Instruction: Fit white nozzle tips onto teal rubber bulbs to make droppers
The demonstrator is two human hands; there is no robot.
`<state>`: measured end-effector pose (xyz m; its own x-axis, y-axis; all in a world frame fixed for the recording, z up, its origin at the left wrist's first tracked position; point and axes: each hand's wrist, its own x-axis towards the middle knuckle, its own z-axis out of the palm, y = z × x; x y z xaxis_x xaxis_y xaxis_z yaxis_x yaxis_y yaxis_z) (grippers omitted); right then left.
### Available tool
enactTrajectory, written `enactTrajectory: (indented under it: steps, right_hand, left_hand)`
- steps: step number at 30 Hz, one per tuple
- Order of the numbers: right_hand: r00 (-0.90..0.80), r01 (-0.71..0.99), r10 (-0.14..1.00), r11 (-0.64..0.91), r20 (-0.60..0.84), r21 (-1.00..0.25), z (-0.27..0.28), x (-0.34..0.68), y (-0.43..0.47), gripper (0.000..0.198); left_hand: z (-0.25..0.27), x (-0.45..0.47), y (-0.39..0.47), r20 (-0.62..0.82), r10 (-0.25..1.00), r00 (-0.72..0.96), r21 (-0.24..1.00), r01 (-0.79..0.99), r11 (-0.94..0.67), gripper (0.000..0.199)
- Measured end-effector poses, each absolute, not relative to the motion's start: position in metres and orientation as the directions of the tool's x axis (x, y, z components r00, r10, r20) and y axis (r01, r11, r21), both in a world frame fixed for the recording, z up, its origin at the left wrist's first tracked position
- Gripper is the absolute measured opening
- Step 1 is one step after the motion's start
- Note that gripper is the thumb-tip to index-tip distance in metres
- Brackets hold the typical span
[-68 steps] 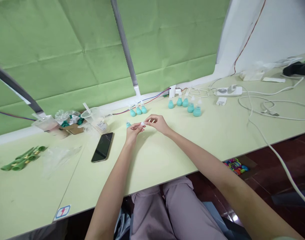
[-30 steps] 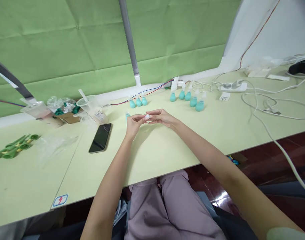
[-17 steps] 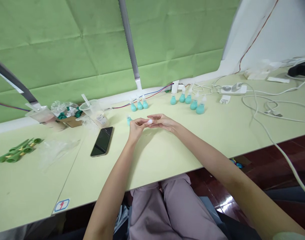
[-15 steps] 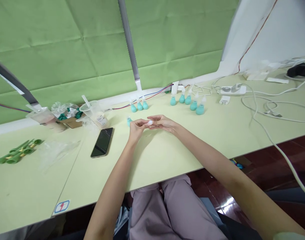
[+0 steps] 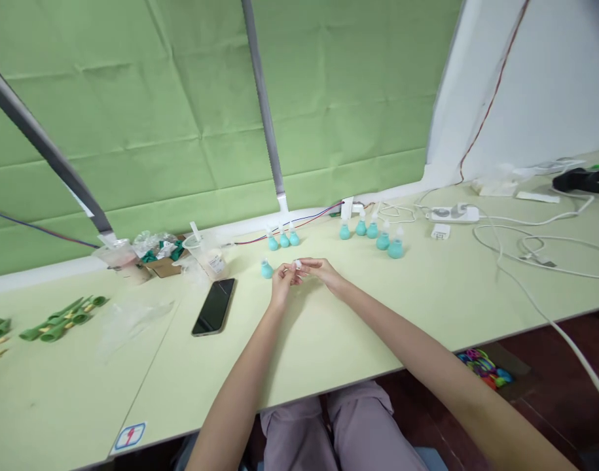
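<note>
My left hand (image 5: 283, 281) and my right hand (image 5: 323, 271) meet above the table, their fingertips closed on a small white plastic piece (image 5: 298, 263). Fingers cover part of it, so its exact shape is hidden. Just left of my left hand stands a teal squeeze bulb (image 5: 266, 269) with no long nozzle on top. Behind it, three teal bulbs with clear nozzles (image 5: 284, 240) stand in a row. Several more nozzled teal bulbs (image 5: 383, 241) are upright to the right, beyond my right hand.
A black phone (image 5: 214, 307) lies left of my forearm. Behind it are a plastic cup (image 5: 208, 256) with a straw and a small cardboard box (image 5: 165, 267). Green horn-shaped parts (image 5: 63, 319) lie far left. A power strip (image 5: 453, 214) and white cables are at the right.
My view has shifted up and left, so the table sits lower in the picture. Both hands stay together on the white piece; the left fingers are now curled more beneath it.
</note>
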<state>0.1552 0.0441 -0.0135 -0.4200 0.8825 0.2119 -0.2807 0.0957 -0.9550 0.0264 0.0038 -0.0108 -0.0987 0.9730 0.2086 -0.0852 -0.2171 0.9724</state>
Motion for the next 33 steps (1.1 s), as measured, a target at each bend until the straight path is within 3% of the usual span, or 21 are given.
enactTrajectory:
  steps: [5, 7, 10, 11, 13, 18, 24, 33]
  right_hand:
    - [-0.322, -0.347, 0.917, 0.118, 0.236, -0.931, -0.011, 0.154, 0.042, 0.034]
    - [-0.33, -0.413, 0.917, 0.076, 0.226, -0.907, -0.007, 0.156, 0.044, 0.033]
    - [-0.397, -0.515, 0.885, 0.006, 0.245, -0.857, -0.003, 0.162, 0.048, 0.029]
    - [-0.415, -0.529, 0.875, -0.01, 0.249, -0.848, -0.002, 0.163, 0.049, 0.029]
    - [-0.44, -0.512, 0.867, -0.029, 0.234, -0.858, -0.003, 0.166, 0.051, 0.03]
    - [-0.409, -0.352, 0.894, 0.033, 0.185, -0.935, -0.011, 0.165, 0.056, 0.033]
    - [-0.297, -0.191, 0.898, 0.277, 0.325, -0.942, -0.009, 0.168, 0.063, 0.032]
    - [-0.267, -0.111, 0.878, 0.381, 0.397, -0.918, -0.008, 0.177, 0.07, 0.027]
  left_hand:
    - [-0.008, 0.021, 0.003, 0.249, 0.964, -0.088, 0.966, 0.092, -0.241, 0.04]
    - [-0.008, 0.011, 0.005, 0.353, 0.904, -0.241, 0.925, 0.238, -0.298, 0.039]
    - [-0.013, -0.017, 0.012, 0.543, 0.629, -0.556, 0.814, 0.533, -0.231, 0.041]
    - [-0.016, -0.027, 0.015, 0.576, 0.58, -0.575, 0.776, 0.608, -0.169, 0.044]
    - [-0.022, -0.044, 0.023, 0.57, 0.65, -0.502, 0.724, 0.682, -0.108, 0.044]
    - [-0.028, -0.046, 0.031, 0.477, 0.851, -0.22, 0.757, 0.595, -0.271, 0.024]
    - [-0.016, 0.0, 0.011, 0.369, 0.929, 0.042, 0.848, 0.394, -0.354, 0.038]
    - [-0.013, 0.008, 0.003, 0.325, 0.941, 0.098, 0.864, 0.375, -0.337, 0.029]
